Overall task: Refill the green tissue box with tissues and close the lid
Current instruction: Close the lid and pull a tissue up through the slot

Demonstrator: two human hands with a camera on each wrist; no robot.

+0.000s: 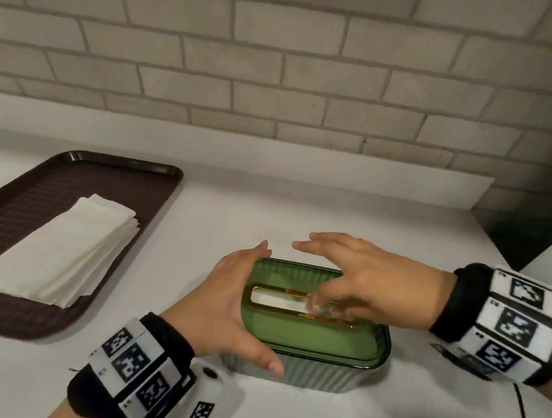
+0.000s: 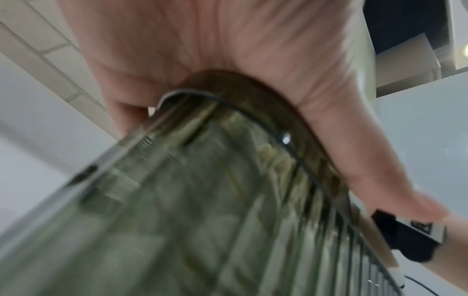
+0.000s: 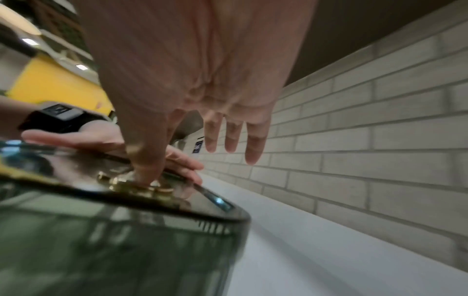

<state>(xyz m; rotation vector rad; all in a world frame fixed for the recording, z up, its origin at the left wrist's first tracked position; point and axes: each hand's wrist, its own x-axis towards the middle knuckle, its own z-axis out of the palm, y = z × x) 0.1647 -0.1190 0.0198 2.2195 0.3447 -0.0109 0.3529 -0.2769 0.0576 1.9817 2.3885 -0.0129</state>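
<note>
A tray [image 1: 160,172] with a stack of tissues [image 1: 59,253] sits at the desk's left edge. Near the front edge, the left hand [image 1: 225,309] cups the green tissue box [image 1: 314,336]; the right hand [image 1: 369,280], fingers spread, touches its lid slot [image 1: 276,298].

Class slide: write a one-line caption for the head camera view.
Left hand steadies the green tissue box while the right hand fingers its gold-rimmed slot; tissues wait on a brown tray.
</note>
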